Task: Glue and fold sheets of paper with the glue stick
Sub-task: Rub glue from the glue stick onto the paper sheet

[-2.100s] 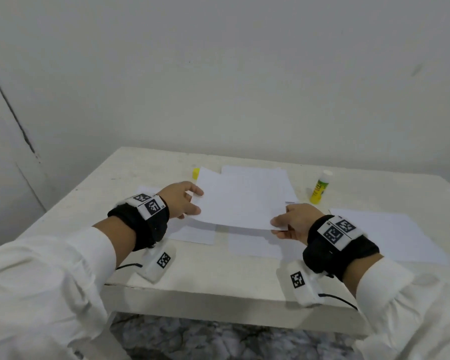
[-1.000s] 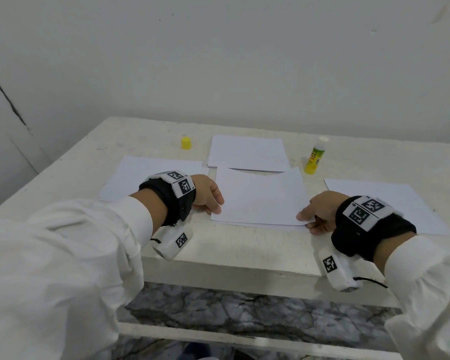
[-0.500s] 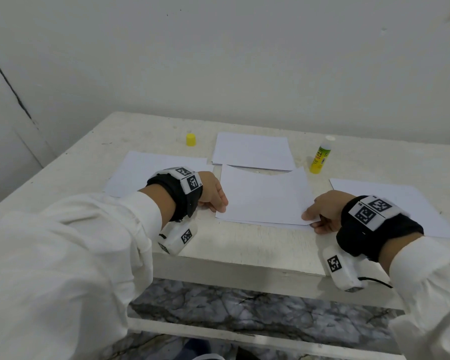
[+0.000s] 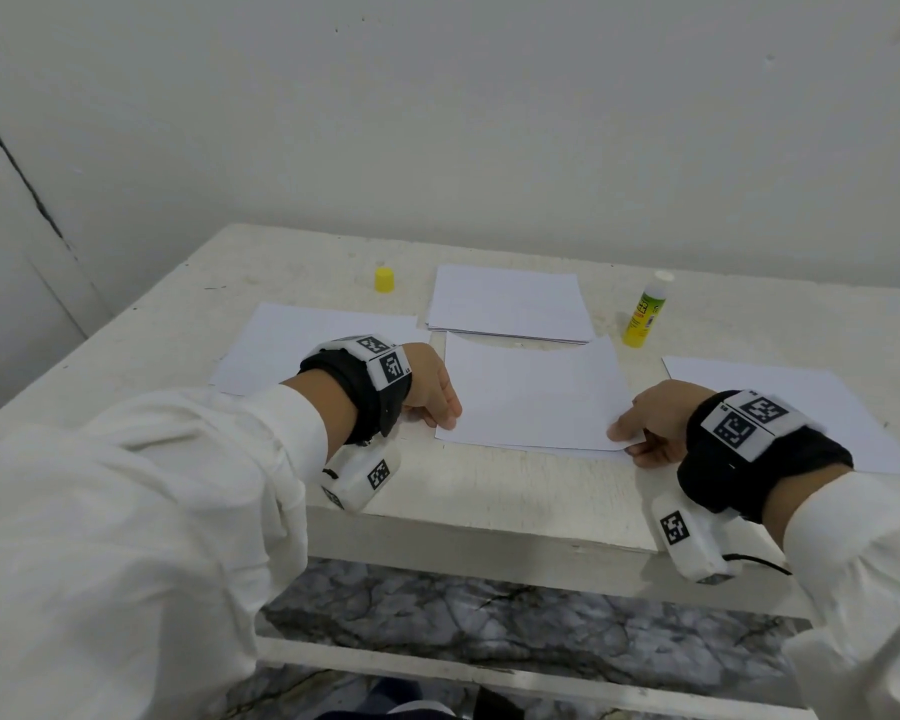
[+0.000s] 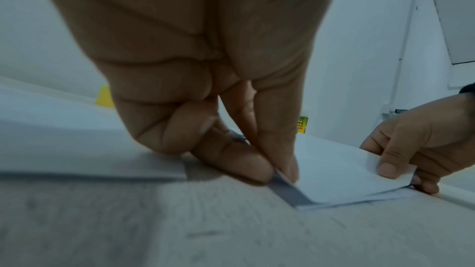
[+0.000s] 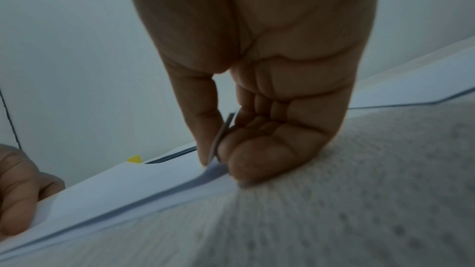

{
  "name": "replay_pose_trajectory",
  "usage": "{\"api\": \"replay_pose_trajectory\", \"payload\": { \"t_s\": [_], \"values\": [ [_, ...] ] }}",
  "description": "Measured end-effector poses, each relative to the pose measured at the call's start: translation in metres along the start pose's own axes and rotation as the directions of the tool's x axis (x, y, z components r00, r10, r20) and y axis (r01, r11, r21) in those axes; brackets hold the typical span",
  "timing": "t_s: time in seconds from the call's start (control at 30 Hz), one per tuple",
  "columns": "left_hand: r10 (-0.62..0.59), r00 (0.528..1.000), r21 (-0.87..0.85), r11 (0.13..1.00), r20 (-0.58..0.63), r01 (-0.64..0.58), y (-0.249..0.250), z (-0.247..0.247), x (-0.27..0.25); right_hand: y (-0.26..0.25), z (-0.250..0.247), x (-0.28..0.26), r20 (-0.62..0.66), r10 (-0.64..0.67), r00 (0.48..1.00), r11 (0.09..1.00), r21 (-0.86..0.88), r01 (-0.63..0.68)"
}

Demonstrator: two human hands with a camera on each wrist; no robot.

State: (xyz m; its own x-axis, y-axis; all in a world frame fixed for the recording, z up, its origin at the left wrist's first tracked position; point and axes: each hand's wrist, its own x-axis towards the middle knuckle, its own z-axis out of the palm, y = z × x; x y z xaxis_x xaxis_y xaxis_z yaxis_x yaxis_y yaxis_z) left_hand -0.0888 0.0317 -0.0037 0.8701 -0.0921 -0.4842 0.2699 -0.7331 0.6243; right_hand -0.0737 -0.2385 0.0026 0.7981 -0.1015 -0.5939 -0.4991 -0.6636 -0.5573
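the folded sheet (image 4: 533,394) pinched in my left hand (image 4: 430,381) and right hand (image 4: 655,415) is thin matt white paper. the bench (image 4: 489,485) looks like rough, white-painted wood, scuffed. the glue stick (image 4: 644,315) is glossy yellow plastic. my wrist bands (image 4: 759,459) are black cloth.

White desk (image 4: 489,491), top worn and speckled, pushed against a plain pale wall (image 4: 489,122). A dark crack line (image 4: 22,174) runs diagonally down the wall at the left. Under the desk, a grey marbled floor (image 4: 489,610) with dark veins, crossed by a white lower rail (image 4: 437,667).
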Motion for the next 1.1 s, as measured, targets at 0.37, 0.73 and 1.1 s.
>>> {"api": "replay_pose_trajectory", "payload": {
  "t_s": [0.37, 0.73, 1.1],
  "values": [
    [-0.01, 0.999, 0.085, 0.996, -0.053, 0.014, 0.005, 0.001, -0.004, -0.001, 0.001, 0.005, -0.008, 0.003, 1.0, 0.998, -0.069, -0.003],
    [-0.005, 0.999, 0.198, 0.98, -0.05, 0.015, 0.005, 0.001, 0.004, -0.013, -0.021, 0.0, -0.02, -0.07, 0.997, 0.932, -0.358, 0.059],
    [-0.022, 0.999, 0.142, 0.989, -0.035, 0.027, 0.007, 0.001, 0.004, -0.004, -0.026, 0.005, 0.07, -0.162, 0.984, 0.888, -0.426, 0.177]
  ]
}}
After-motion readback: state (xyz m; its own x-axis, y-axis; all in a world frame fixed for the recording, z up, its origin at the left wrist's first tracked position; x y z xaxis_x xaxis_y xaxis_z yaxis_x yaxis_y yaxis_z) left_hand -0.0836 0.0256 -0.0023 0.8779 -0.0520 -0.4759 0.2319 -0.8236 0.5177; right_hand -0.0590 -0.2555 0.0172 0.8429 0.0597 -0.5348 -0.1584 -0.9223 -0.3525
